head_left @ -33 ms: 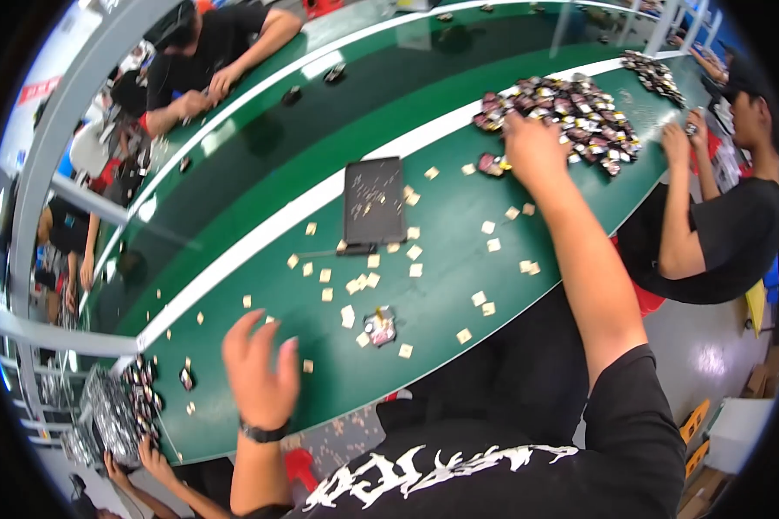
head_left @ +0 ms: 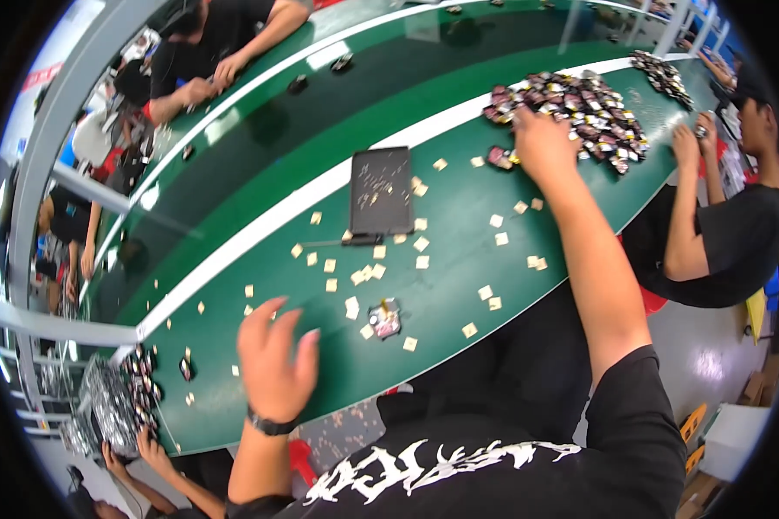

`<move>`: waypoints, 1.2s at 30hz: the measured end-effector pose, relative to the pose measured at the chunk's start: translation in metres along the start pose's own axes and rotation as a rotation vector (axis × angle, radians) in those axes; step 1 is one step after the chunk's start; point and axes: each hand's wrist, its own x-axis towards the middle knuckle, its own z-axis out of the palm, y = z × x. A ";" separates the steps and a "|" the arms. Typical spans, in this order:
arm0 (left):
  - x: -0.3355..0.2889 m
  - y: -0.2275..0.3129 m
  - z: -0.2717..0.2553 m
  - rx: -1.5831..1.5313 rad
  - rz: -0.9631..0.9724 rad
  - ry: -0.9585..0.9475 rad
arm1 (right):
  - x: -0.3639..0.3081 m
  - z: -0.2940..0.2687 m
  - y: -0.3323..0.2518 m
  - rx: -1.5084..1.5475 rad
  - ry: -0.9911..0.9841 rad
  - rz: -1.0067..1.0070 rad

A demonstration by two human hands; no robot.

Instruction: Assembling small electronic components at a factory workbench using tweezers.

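Note:
My left hand (head_left: 277, 363), with a dark band at its wrist, hovers over the near side of the green table, fingers apart and nothing in it. Stretched far to the right, my right hand (head_left: 545, 143) touches the left edge of a heap of small dark electronic parts (head_left: 593, 112); its fingertips are partly hidden among them. Just below that hand lies a loose part (head_left: 498, 157) with a pinkish face. Another part (head_left: 384, 318), with a yellow tab, rests right of my left hand. A black tray (head_left: 381, 186) holds scattered tiny pieces, and a screwdriver (head_left: 362, 240) lies along its near edge.
Many small cream squares (head_left: 373, 272) are strewn over the green table (head_left: 441, 285). Beyond a white strip runs a dark green belt (head_left: 260, 173) carrying a few parts. Co-workers sit at the right, far left and lower left, where a silvery bag (head_left: 108, 402) lies by more parts.
My left hand has shifted slightly right and up. My right hand stays at the heap, and the whole view has moved a little.

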 end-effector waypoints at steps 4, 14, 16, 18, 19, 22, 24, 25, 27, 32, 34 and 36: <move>0.030 0.028 0.022 -0.091 0.198 -0.191 | -0.004 0.009 0.010 0.114 0.021 -0.037; 0.030 0.029 0.058 -0.329 0.326 -0.308 | -0.063 0.000 0.001 0.147 0.095 -0.161; 0.026 0.023 0.055 -0.360 0.333 -0.318 | -0.080 -0.008 -0.012 0.149 0.118 -0.189; 0.028 0.020 0.056 -0.408 0.340 -0.339 | -0.097 -0.013 -0.018 0.130 0.145 -0.239; 0.028 0.019 0.055 -0.430 0.335 -0.333 | -0.107 -0.017 -0.021 0.108 0.140 -0.246; 0.028 0.013 0.054 -0.468 0.303 -0.338 | -0.133 -0.027 -0.040 0.173 0.148 -0.321; 0.027 0.010 0.054 -0.470 0.245 -0.357 | -0.153 -0.033 -0.052 0.173 0.143 -0.377; 0.026 0.009 0.057 -0.485 0.238 -0.356 | -0.164 -0.035 -0.056 0.176 0.144 -0.408; 0.021 0.007 0.051 -0.385 0.218 -0.355 | -0.184 -0.040 -0.076 0.170 0.120 -0.482; 0.016 0.010 0.054 -0.313 0.171 -0.400 | -0.223 -0.053 -0.099 0.251 0.038 -0.637; 0.016 0.008 0.057 -0.310 0.123 -0.429 | -0.228 -0.060 -0.104 0.278 0.017 -0.672; 0.020 0.000 0.066 -0.628 0.074 -0.242 | -0.228 -0.069 -0.104 0.289 0.008 -0.676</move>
